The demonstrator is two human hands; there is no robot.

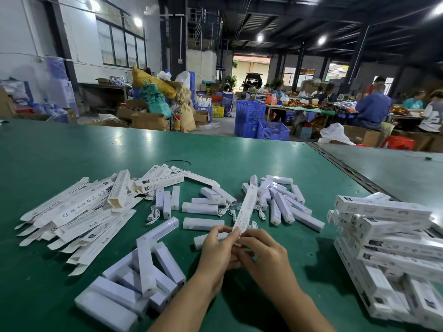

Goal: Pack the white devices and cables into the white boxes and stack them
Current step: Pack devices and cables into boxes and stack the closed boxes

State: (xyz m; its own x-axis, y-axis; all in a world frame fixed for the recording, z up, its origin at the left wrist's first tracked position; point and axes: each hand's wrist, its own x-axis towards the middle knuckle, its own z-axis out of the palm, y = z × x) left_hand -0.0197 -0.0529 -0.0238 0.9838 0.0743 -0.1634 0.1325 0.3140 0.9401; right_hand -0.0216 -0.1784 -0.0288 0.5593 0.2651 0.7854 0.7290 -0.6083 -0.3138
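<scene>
White card makes up the long narrow box (245, 209) at the centre, which is held above the green table (72, 152) with its far end pointing away. Its near end is pinched between the curled fingertips of the left hand (217, 250) and the right hand (262, 256), which are pressed close together around it. The end flap is hidden by the fingers, so it cannot be told whether it is tucked in or whether anything is inside. Just beyond the hands, loose white cables (260, 213) and white devices (285, 202) are scattered. More devices are heaped beside the left forearm. Further to the left of the left hand, unfolded flat cartons (79, 212) are fanned out. Well to the right of the right hand, filled boxes are piled in an uneven stack (383, 248). From here, the flap could be creased or left untucked if it is pushed in at an angle, and the contents could slide out if the far end is not closed. The stack looks loosely laid, so it could be shifted or toppled by a box set down carelessly on top.
</scene>
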